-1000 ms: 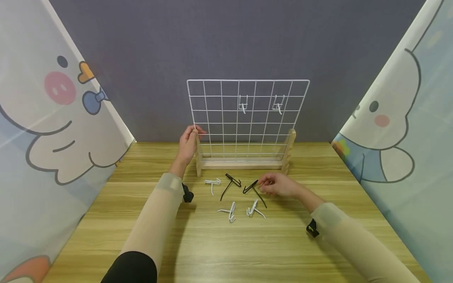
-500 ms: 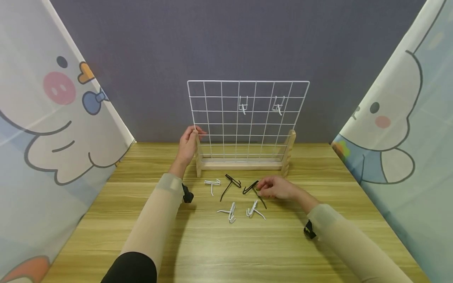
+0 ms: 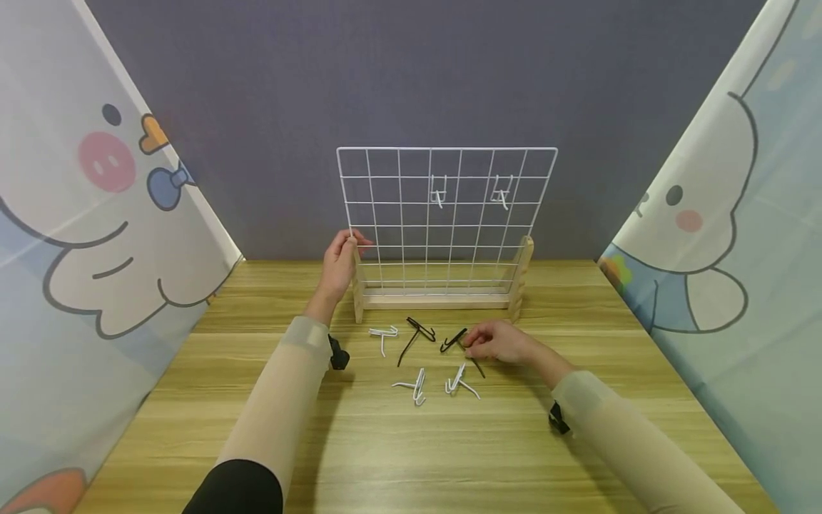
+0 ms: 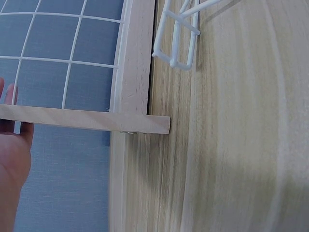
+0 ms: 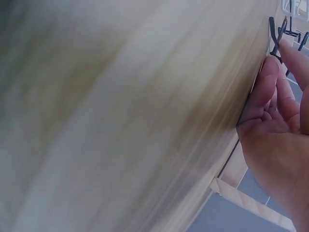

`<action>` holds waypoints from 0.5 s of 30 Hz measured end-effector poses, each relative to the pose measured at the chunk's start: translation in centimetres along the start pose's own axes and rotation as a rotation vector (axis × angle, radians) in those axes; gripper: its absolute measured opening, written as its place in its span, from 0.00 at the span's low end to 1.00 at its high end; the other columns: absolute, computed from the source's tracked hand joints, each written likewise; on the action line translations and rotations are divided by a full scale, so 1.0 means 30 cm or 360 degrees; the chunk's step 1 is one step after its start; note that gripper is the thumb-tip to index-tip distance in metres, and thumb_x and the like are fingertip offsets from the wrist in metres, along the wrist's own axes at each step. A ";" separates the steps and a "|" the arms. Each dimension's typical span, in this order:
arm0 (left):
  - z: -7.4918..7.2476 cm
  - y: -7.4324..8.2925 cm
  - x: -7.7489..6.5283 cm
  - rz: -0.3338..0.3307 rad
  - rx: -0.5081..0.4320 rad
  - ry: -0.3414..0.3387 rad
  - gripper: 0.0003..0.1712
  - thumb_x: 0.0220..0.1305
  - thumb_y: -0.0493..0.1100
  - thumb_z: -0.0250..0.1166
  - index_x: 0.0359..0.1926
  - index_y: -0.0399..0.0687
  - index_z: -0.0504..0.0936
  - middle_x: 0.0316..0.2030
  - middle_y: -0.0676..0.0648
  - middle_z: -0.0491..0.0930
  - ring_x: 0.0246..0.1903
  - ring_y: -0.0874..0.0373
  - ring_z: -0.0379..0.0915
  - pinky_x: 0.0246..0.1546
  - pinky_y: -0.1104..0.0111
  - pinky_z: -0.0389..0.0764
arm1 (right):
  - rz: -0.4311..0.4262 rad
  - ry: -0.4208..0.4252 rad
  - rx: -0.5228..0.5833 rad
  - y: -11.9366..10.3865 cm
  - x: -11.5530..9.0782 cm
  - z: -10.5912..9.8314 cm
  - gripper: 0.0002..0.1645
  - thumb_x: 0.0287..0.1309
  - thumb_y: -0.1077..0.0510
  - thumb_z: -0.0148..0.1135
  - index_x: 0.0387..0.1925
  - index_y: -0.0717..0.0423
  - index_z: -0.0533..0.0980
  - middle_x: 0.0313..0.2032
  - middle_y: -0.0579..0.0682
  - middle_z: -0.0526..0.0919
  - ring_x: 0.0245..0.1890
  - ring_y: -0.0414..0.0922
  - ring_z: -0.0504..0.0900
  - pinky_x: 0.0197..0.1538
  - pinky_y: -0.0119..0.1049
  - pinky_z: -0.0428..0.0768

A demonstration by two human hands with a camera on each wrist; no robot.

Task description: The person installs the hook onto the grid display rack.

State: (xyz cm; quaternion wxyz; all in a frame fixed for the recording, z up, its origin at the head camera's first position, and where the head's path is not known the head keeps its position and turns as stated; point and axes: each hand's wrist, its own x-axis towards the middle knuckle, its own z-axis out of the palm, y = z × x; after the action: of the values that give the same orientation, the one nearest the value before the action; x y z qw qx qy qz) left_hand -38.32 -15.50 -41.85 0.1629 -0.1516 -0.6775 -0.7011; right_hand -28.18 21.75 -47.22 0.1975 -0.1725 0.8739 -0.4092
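One black hook point(image 3: 453, 340) | pinched between fingertips point(image 5: 294, 59), right hand point(image 3: 501, 341) | (left hand point(image 3: 337, 268) grips rack post point(image 3: 358, 294))

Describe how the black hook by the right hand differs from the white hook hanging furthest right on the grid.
The black hook lies on the table, while the white hook hangs high on the wire grid. The right hand has its fingertips at the black hook; no hand is near the white hook. Their colors differ, black against white. Both are bent-wire hooks with a prong.
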 end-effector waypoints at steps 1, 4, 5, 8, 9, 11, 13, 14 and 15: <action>0.000 0.001 0.000 0.0001 0.0000 0.0000 0.14 0.87 0.39 0.46 0.54 0.36 0.77 0.43 0.59 0.87 0.60 0.38 0.83 0.63 0.65 0.81 | 0.0002 0.0002 0.0005 0.001 -0.001 -0.001 0.14 0.70 0.55 0.74 0.52 0.57 0.87 0.43 0.50 0.90 0.31 0.41 0.77 0.33 0.30 0.78; 0.000 0.002 0.001 0.0001 -0.0010 -0.0001 0.14 0.87 0.39 0.46 0.53 0.37 0.77 0.44 0.57 0.88 0.60 0.38 0.83 0.67 0.59 0.81 | -0.0008 -0.0001 0.0014 0.003 -0.003 -0.003 0.13 0.71 0.56 0.74 0.52 0.57 0.87 0.44 0.50 0.90 0.32 0.40 0.77 0.34 0.30 0.79; 0.000 0.002 0.001 0.0000 -0.0013 -0.0002 0.14 0.87 0.39 0.46 0.53 0.37 0.77 0.44 0.55 0.88 0.60 0.37 0.83 0.69 0.55 0.81 | -0.0012 -0.0002 0.0020 0.004 -0.004 -0.004 0.13 0.71 0.56 0.74 0.52 0.57 0.87 0.44 0.50 0.90 0.32 0.41 0.77 0.34 0.30 0.79; -0.003 0.001 0.000 0.0001 -0.0016 -0.0003 0.15 0.88 0.40 0.45 0.55 0.33 0.76 0.49 0.43 0.88 0.62 0.35 0.81 0.72 0.49 0.78 | -0.0039 -0.0005 0.0025 0.006 -0.008 -0.006 0.13 0.70 0.56 0.73 0.52 0.57 0.87 0.45 0.51 0.91 0.34 0.40 0.78 0.35 0.30 0.79; -0.003 0.001 0.000 0.0003 -0.0017 -0.0003 0.16 0.88 0.40 0.45 0.55 0.32 0.75 0.51 0.38 0.87 0.62 0.33 0.81 0.72 0.50 0.78 | -0.0048 -0.0004 0.0024 0.007 -0.008 -0.007 0.13 0.70 0.56 0.74 0.52 0.57 0.87 0.46 0.51 0.91 0.34 0.40 0.78 0.36 0.30 0.79; -0.004 0.002 -0.003 0.0006 0.0003 -0.0006 0.17 0.88 0.41 0.45 0.57 0.30 0.74 0.54 0.29 0.85 0.63 0.31 0.80 0.71 0.54 0.79 | -0.0069 -0.0006 0.0020 0.010 -0.009 -0.008 0.14 0.70 0.57 0.73 0.53 0.58 0.87 0.48 0.52 0.91 0.35 0.39 0.78 0.37 0.30 0.79; -0.003 0.003 -0.004 0.0011 0.0016 -0.0007 0.18 0.89 0.41 0.45 0.57 0.30 0.74 0.56 0.25 0.83 0.64 0.30 0.79 0.67 0.61 0.80 | -0.0070 -0.0001 0.0005 0.013 -0.008 -0.007 0.14 0.70 0.57 0.73 0.53 0.57 0.88 0.49 0.53 0.92 0.36 0.39 0.78 0.38 0.30 0.79; -0.002 0.002 -0.003 0.0015 0.0014 -0.0008 0.18 0.89 0.41 0.45 0.57 0.29 0.74 0.57 0.24 0.83 0.64 0.29 0.79 0.66 0.63 0.80 | -0.0068 0.0004 -0.0003 0.014 -0.007 -0.007 0.14 0.70 0.57 0.73 0.53 0.57 0.88 0.50 0.53 0.92 0.37 0.38 0.79 0.38 0.29 0.79; -0.001 0.003 -0.003 0.0014 0.0015 -0.0011 0.18 0.89 0.41 0.45 0.57 0.30 0.74 0.57 0.24 0.83 0.64 0.29 0.79 0.65 0.64 0.80 | -0.0081 0.0004 -0.0011 0.015 -0.007 -0.007 0.14 0.70 0.57 0.73 0.53 0.57 0.88 0.50 0.53 0.92 0.37 0.38 0.79 0.39 0.29 0.79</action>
State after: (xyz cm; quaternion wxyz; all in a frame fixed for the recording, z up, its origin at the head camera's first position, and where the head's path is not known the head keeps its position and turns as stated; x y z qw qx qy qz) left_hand -38.21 -15.53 -41.82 0.1644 -0.1561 -0.6806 -0.6967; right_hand -28.16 22.27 -47.42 0.1855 -0.1948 0.8709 -0.4113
